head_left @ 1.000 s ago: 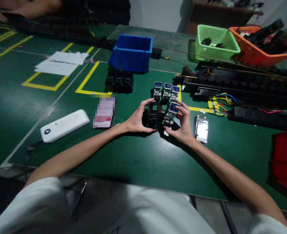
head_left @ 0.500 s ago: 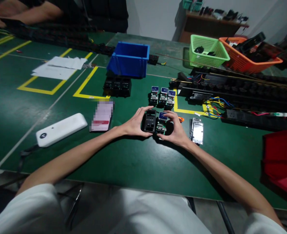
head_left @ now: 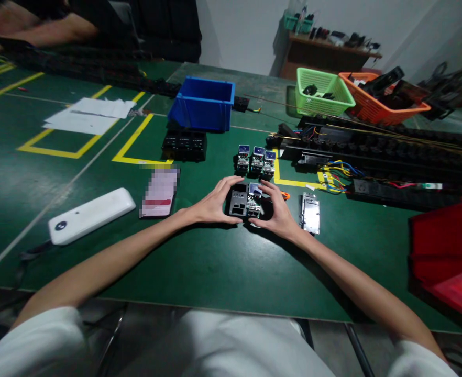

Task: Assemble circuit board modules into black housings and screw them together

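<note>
Head view: left hand [head_left: 213, 204] grips a black rectangular housing [head_left: 238, 201] by its ends; right hand [head_left: 281, 215] likewise grips a screen-fitted circuit board [head_left: 253, 206] just beside it.

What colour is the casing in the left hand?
The casing in the left hand is black, seen best in the head view.

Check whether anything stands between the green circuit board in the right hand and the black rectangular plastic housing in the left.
Nothing visible does: the green circuit board in the right hand is directly beside the black plastic housing in the left hand. Whether they touch is unclear.
</note>
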### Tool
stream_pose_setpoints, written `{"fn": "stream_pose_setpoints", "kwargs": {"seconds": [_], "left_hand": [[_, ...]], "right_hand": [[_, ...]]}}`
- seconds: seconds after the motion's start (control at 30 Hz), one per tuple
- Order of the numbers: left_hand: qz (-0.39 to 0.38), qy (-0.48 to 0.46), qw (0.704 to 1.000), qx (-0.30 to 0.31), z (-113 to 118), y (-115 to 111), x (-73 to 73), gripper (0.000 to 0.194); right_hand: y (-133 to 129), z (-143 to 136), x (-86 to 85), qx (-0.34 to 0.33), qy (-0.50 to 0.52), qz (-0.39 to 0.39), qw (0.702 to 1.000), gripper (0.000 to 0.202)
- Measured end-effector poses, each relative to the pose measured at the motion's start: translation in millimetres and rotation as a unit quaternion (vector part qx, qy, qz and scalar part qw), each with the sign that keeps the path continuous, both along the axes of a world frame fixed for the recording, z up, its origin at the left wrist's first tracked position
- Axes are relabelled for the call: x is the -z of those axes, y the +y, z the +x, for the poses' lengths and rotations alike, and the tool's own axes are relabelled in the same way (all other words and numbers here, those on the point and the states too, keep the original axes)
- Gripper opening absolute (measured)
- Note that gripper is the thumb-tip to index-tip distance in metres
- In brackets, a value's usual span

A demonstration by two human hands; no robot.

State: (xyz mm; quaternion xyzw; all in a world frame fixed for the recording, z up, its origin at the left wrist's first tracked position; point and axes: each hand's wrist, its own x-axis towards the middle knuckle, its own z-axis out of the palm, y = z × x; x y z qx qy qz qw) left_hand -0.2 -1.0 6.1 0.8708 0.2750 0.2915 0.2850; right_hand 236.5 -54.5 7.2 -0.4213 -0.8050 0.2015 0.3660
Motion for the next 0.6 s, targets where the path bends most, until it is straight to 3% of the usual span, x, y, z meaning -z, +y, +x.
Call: {"fn": "stream_pose_setpoints", "kwargs": {"seconds": [0.1,0.3,0.43,0.6], "left_hand": [[0.015,0.011,1.000,-0.001,0,-1,-1.7,0.104],[0.097,0.078,0.992,0.007,5,-5,-18.1,0.080],[0.139,0.129,0.981,0.027,13,-9,-25.2,0.070],[0.132,0.140,0.981,0.026,18,-14,-21.8,0.068]], "right_hand": [[-8,14,-3.3,0.010,-0.021,0.008,1.000,0.072],[-10,61,-12.8,0.089,-0.130,0.056,0.986,0.028],[-4,89,-18.5,0.130,-0.218,0.056,0.966,0.025],[-9,118,-20.6,0.194,-0.256,0.020,0.947,0.036]]}}
